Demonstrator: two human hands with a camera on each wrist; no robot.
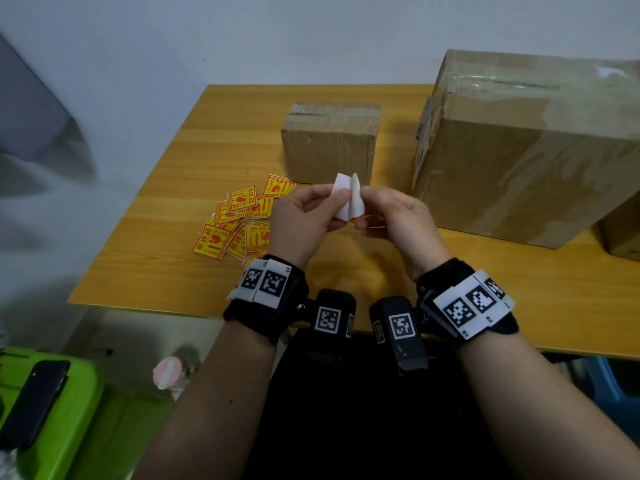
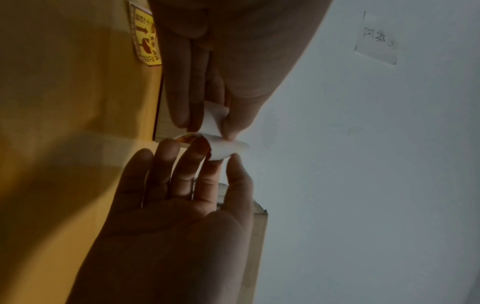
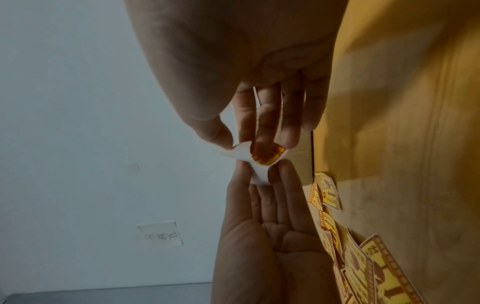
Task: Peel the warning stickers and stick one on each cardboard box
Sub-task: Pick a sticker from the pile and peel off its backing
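Observation:
A warning sticker (image 1: 349, 199) is held over the table between both hands, its two white layers spread apart in a V. My left hand (image 1: 332, 202) pinches the left flap (image 2: 215, 117). My right hand (image 1: 370, 202) pinches the right flap, and the yellow printed face (image 3: 267, 156) shows under its fingers. A loose pile of yellow and red stickers (image 1: 235, 223) lies on the table to the left of my hands. A small cardboard box (image 1: 329, 143) stands just behind the hands, and a large taped box (image 1: 526, 143) stands to its right.
The corner of a third box (image 1: 623, 237) shows at the right edge of the wooden table (image 1: 173, 271). A dark phone (image 1: 34, 400) lies on a green surface (image 1: 69, 427) at the lower left. A paper note (image 3: 161, 234) is stuck on the wall.

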